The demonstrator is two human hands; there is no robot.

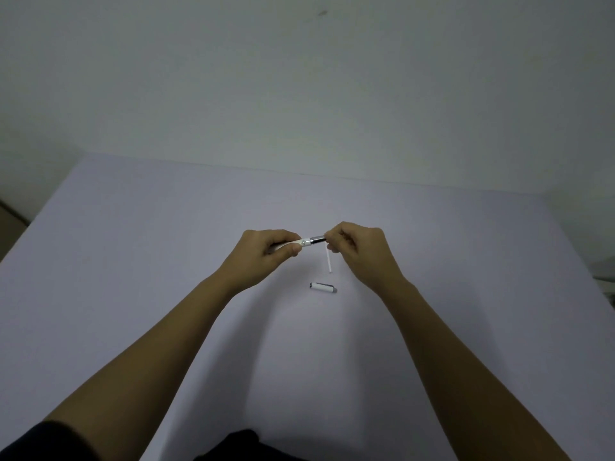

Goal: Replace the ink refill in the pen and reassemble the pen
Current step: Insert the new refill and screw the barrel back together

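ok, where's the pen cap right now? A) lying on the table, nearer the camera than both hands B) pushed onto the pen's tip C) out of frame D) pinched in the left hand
A: the pen cap lies loose on the table, touched by neither hand, while the left hand and right hand hold the pen between them above it.
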